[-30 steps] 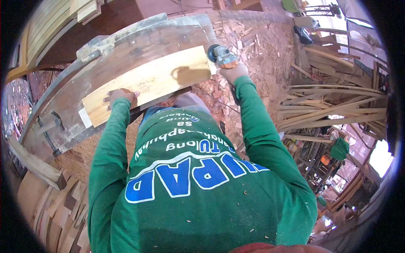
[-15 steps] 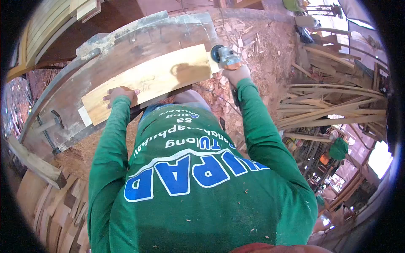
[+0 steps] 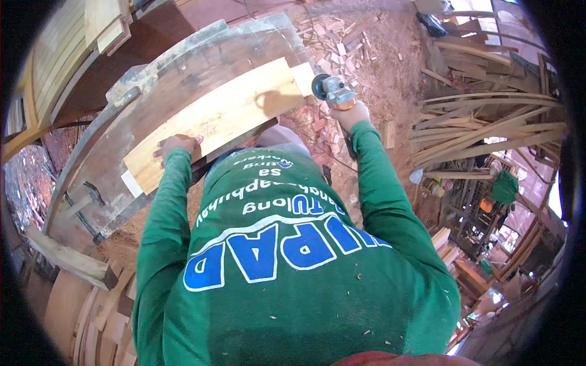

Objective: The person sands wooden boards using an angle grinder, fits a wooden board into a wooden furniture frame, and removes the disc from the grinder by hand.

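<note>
A pale, curved wooden board (image 3: pixel 226 113) lies on the workbench in front of me. My left hand (image 3: pixel 177 147) holds the board near its left end, with the fingers bent against the wood and the thumb apart. Beyond the board's right end, my right hand (image 3: pixel 352 115) is wrapped around an angle grinder (image 3: pixel 339 93). The grinder's dark round disc faces left toward the board, and a gap shows between them. A small shadow falls on the board's right part.
The worn workbench (image 3: pixel 189 79) has a curved rim and a clamp (image 3: pixel 94 193) at its left. Wood offcuts (image 3: pixel 342 52) and sawdust cover the floor. Curved wooden strips (image 3: pixel 488 131) are piled at right. A thick timber piece (image 3: pixel 73 259) and more stacked wood lie at lower left.
My right hand and the grinder have shifted slightly right and down in the view. The whole scene has also shifted a little with the camera. My left hand stays on the board.
</note>
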The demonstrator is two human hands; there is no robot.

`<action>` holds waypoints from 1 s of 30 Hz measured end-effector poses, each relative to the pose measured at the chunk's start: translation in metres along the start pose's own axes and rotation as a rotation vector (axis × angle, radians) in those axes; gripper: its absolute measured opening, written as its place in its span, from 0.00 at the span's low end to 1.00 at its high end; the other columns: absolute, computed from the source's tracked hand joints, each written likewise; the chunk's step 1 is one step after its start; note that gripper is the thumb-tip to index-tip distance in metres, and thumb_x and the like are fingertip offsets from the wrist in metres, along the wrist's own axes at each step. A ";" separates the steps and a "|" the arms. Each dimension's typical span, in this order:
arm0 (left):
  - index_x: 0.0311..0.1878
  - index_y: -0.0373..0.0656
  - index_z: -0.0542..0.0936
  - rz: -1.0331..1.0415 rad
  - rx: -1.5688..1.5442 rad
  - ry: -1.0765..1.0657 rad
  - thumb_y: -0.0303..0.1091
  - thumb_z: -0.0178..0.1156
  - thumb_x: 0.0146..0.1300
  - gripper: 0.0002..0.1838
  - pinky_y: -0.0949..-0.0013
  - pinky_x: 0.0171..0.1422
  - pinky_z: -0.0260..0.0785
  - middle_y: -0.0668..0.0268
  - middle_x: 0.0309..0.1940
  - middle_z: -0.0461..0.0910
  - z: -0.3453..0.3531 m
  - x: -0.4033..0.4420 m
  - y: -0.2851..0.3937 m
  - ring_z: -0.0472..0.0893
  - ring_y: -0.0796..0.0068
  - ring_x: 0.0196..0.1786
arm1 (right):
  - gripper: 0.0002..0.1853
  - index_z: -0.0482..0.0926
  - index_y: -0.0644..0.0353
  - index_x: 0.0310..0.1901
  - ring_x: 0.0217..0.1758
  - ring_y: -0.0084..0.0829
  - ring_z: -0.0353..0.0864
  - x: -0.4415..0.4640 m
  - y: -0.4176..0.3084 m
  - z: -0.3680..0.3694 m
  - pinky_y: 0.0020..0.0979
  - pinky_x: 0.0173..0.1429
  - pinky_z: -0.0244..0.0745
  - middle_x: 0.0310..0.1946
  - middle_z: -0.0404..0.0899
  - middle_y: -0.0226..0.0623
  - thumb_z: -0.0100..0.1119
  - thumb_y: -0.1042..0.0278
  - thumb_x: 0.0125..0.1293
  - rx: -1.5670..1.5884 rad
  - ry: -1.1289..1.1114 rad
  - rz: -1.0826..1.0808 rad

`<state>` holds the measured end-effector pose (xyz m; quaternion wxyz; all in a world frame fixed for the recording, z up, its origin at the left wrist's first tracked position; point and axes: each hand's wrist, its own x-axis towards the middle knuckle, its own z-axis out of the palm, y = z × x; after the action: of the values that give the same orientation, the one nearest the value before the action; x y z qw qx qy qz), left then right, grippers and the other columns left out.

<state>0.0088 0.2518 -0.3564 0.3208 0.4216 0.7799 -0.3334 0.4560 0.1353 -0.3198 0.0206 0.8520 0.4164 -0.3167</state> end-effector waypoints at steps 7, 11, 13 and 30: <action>0.74 0.18 0.58 0.041 0.043 0.069 0.71 0.74 0.47 0.69 0.38 0.85 0.36 0.32 0.77 0.56 0.013 0.017 0.000 0.66 0.31 0.75 | 0.25 0.87 0.58 0.47 0.47 0.46 0.88 -0.004 -0.022 -0.018 0.42 0.54 0.82 0.42 0.88 0.47 0.74 0.50 0.51 0.119 -0.026 0.038; 0.76 0.23 0.56 -0.035 -0.027 -0.003 0.68 0.74 0.50 0.66 0.30 0.81 0.45 0.38 0.81 0.45 0.017 0.028 0.000 0.48 0.26 0.79 | 0.32 0.87 0.59 0.47 0.48 0.46 0.89 0.006 -0.026 0.001 0.42 0.54 0.83 0.43 0.89 0.48 0.78 0.43 0.44 0.099 0.044 0.038; 0.77 0.26 0.56 -0.043 -0.015 -0.050 0.67 0.74 0.52 0.65 0.25 0.78 0.50 0.42 0.83 0.39 0.013 0.025 -0.001 0.38 0.23 0.81 | 0.32 0.87 0.59 0.48 0.49 0.46 0.88 0.011 -0.036 -0.017 0.41 0.55 0.83 0.44 0.88 0.49 0.78 0.43 0.44 0.039 -0.024 0.052; 0.79 0.28 0.55 -0.032 -0.063 -0.058 0.66 0.75 0.51 0.65 0.25 0.79 0.48 0.44 0.84 0.40 0.004 0.008 0.007 0.36 0.25 0.82 | 0.29 0.87 0.61 0.46 0.48 0.47 0.88 0.057 -0.043 0.000 0.40 0.53 0.83 0.43 0.88 0.48 0.77 0.46 0.47 0.029 0.122 -0.299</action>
<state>0.0120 0.2554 -0.3667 0.3509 0.3888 0.7871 -0.3258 0.4511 0.2032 -0.3415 -0.0641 0.7984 0.5344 -0.2698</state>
